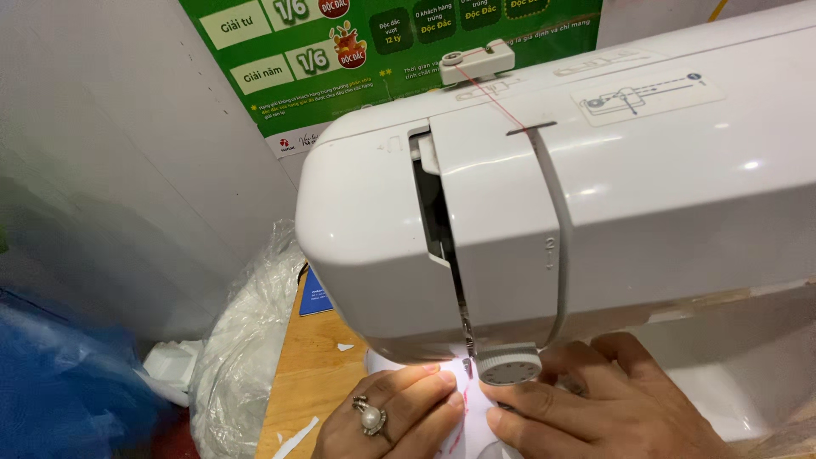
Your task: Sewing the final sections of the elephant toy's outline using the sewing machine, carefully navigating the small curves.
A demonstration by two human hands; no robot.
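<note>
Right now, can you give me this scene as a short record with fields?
Machine: white sewing machine, red thread running across its top
Left hand: left hand with a pearl ring, flat on white fabric by the needle
Right hand: right hand resting on the fabric, beside a round dial
Surface: wooden table
Nearby: clear plastic bag, green poster

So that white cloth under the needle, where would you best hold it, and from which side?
Hold the white cloth flat from above, fingertips pressing down on either side of the needle, as the left hand and right hand do. It lies flat on the machine bed with no raised edge to pinch, and the sewing machine head overhangs it, so I would come in from the near side.
</note>
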